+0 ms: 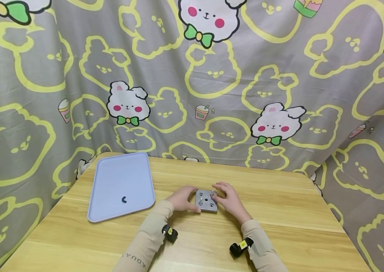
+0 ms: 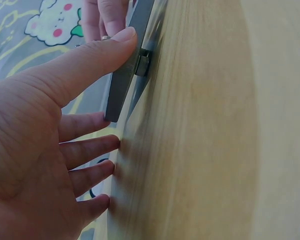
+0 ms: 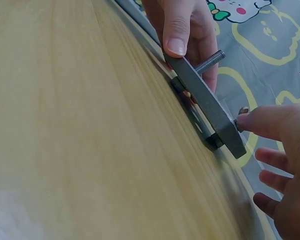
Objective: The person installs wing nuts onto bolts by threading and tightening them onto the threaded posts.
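Observation:
A grey metal plate point(image 1: 207, 206) with several holes is held slightly above the wooden table. Two bolts pass up through it, their heads showing beneath. One bare threaded bolt point(image 3: 210, 62) stands near the left hand. My left hand point(image 1: 181, 199) grips the plate by its left edges, thumb on the near edge; its other fingers spread below in the left wrist view. At the far right corner, my right hand point(image 1: 228, 200) pinches a small metal nut point(image 3: 243, 111), seemingly winged, on the other bolt. The fingertips partly hide it. Its remaining fingers are loosely bent.
A light blue tray point(image 1: 120, 170) lies on the table to the left. In it is a small dark curved piece point(image 1: 124, 200). The wooden table point(image 1: 280, 211) reaches back to a patterned curtain point(image 1: 225, 90). Each forearm wears a small black camera.

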A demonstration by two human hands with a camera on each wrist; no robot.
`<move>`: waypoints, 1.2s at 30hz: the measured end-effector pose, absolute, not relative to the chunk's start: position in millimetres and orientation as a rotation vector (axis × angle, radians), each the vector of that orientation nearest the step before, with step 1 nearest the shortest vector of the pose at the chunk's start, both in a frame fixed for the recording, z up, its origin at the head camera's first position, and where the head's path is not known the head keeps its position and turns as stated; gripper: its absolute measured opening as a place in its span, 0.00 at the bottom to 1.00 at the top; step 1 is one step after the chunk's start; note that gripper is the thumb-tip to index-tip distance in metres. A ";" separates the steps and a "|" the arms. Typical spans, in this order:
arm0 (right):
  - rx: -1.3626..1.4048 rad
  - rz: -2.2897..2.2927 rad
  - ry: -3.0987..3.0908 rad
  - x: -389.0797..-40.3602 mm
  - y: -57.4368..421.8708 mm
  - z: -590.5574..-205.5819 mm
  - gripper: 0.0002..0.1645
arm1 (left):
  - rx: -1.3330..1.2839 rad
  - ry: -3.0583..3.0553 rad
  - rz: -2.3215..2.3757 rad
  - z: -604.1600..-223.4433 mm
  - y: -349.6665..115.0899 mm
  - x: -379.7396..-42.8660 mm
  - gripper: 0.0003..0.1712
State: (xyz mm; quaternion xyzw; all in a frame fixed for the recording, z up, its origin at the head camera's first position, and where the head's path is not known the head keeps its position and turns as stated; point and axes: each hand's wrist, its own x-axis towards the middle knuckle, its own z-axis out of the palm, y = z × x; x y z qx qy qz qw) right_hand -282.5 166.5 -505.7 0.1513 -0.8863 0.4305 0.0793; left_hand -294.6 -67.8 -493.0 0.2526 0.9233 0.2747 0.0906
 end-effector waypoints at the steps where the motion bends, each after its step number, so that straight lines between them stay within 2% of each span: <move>1: 0.451 1.290 -2.656 -282.9 166.6 -506.1 0.21 | 0.750 2.745 0.819 -493.0 -67.8 -294.5 0.54; 8: 0.380 1.347 -2.610 -283.6 165.0 -507.1 0.05 | 0.750 2.747 0.823 -493.3 -67.6 -293.9 0.53; 11: 0.369 1.355 -2.592 -282.8 164.2 -505.9 0.02 | 0.754 2.748 0.826 -493.5 -67.5 -293.9 0.53; 18: 0.371 1.357 -2.620 -281.8 164.4 -504.3 0.05 | 0.756 2.744 0.831 -492.8 -67.7 -293.8 0.53; 24: 0.418 1.315 -2.675 -283.3 166.2 -505.7 0.21 | 0.754 2.739 0.837 -492.7 -68.2 -293.7 0.53; 26: 0.444 1.292 -2.679 -283.5 166.5 -506.1 0.22 | 0.754 2.740 0.834 -492.6 -68.3 -293.6 0.53; 29: 0.440 1.297 -2.662 -283.0 166.1 -505.7 0.17 | 0.759 2.745 0.825 -492.4 -68.2 -293.6 0.53; 34: 0.404 1.349 -2.600 -282.2 164.4 -505.1 0.02 | 0.769 2.748 0.826 -492.6 -68.2 -294.2 0.53; 36: 0.388 1.360 -2.592 -282.0 163.8 -504.7 0.02 | 0.772 2.749 0.827 -492.8 -68.1 -294.4 0.53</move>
